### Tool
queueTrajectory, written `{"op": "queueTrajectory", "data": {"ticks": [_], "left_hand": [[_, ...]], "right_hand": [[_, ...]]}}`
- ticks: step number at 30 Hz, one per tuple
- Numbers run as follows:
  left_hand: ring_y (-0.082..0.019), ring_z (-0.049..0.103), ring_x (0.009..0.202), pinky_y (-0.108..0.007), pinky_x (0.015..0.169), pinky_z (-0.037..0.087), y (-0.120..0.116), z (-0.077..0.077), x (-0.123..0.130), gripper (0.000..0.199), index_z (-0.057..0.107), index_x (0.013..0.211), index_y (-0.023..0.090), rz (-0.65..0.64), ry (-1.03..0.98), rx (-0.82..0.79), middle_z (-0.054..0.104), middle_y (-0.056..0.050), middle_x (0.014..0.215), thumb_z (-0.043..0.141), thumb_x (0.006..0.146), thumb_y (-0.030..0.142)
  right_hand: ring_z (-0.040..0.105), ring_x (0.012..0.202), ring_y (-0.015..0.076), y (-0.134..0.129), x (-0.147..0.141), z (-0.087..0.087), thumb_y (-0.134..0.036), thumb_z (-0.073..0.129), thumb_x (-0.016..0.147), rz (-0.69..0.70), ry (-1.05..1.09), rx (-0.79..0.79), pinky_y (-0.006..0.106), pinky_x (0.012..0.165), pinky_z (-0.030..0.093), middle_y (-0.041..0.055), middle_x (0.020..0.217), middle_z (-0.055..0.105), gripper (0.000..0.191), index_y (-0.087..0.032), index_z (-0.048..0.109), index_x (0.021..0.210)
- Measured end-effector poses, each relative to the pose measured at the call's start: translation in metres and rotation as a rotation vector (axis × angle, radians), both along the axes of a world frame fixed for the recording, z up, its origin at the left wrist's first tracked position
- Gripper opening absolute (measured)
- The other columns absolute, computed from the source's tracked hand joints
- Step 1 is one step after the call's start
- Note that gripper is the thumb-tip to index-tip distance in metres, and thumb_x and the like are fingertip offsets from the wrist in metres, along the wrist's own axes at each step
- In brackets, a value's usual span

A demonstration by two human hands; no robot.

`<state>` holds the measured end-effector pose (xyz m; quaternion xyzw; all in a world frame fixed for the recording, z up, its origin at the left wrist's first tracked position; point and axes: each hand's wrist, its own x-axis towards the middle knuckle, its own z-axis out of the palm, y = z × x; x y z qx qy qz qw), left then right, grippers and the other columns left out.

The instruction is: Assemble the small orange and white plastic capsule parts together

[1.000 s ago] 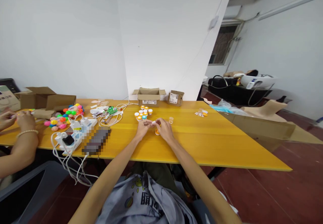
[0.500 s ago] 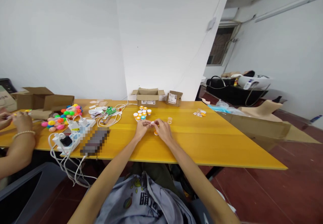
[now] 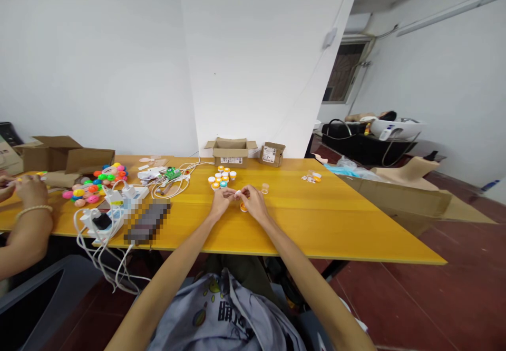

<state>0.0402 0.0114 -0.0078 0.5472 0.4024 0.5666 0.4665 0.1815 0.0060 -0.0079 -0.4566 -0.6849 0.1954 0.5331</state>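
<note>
My left hand and my right hand meet above the yellow table, their fingertips pinched on a small white piece between them. Its exact shape is too small to tell. Just below my right fingers an orange ring-like part rests on the table. Several small jars with white, orange and teal lids stand in a group behind my left hand. A clear round cup is beyond my right hand.
Cardboard boxes stand by the wall. A power strip with cables, a blurred-out phone, a green circuit board and colourful balls lie left. Another person's hands work at far left. Small pieces lie right.
The view has shifted very slightly. Both hands remain together on the small white piece, with only slight movement of the fingers.
</note>
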Motion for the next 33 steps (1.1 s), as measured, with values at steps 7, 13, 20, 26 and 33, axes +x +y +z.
{"op": "queueTrajectory", "data": {"ticks": [7,13,20,26,33], "left_hand": [[-0.023,0.073,0.073,-0.039,0.082,0.060,-0.003,0.002,0.000,0.018,0.069,0.066,0.018,-0.014,-0.010,0.012,0.075,-0.006,0.070,0.085,0.059,0.022],[-0.021,0.073,0.072,-0.037,0.081,0.060,-0.002,0.002,0.000,0.019,0.070,0.068,0.017,-0.030,-0.001,0.015,0.077,-0.006,0.075,0.085,0.060,0.026],[-0.021,0.072,0.070,-0.037,0.080,0.059,-0.006,0.007,0.000,0.019,0.069,0.067,0.018,-0.040,0.006,0.019,0.076,-0.006,0.074,0.085,0.059,0.026],[-0.020,0.072,0.069,-0.037,0.080,0.058,-0.007,0.008,0.000,0.020,0.069,0.069,0.017,-0.066,0.019,0.037,0.076,-0.005,0.073,0.084,0.060,0.029],[-0.020,0.071,0.080,-0.035,0.084,0.054,-0.005,0.005,0.001,0.029,0.067,0.079,0.018,-0.107,0.064,0.091,0.075,-0.005,0.082,0.083,0.065,0.039]], "right_hand": [[0.067,0.065,0.0168,0.004,0.001,-0.004,-0.022,0.061,0.077,0.019,0.059,0.019,0.030,0.066,0.055,-0.0004,0.072,0.069,0.005,-0.023,0.056,0.077],[0.068,0.068,0.0176,0.007,0.002,-0.005,-0.026,0.060,0.079,0.083,0.064,0.012,0.030,0.067,0.055,0.0015,0.075,0.072,0.005,-0.022,0.063,0.077],[0.069,0.071,0.0191,0.006,0.005,-0.001,-0.028,0.059,0.080,0.122,0.053,-0.005,0.031,0.069,0.054,0.0024,0.075,0.073,0.011,-0.021,0.067,0.076],[0.067,0.069,0.0185,0.003,0.006,0.003,-0.028,0.059,0.079,0.131,0.062,-0.003,0.029,0.066,0.053,0.0023,0.072,0.073,0.012,-0.021,0.067,0.073],[0.067,0.069,0.0190,0.007,0.010,0.005,-0.032,0.062,0.075,0.160,0.135,-0.006,0.030,0.067,0.054,0.0027,0.072,0.073,0.013,-0.021,0.069,0.071]]}}
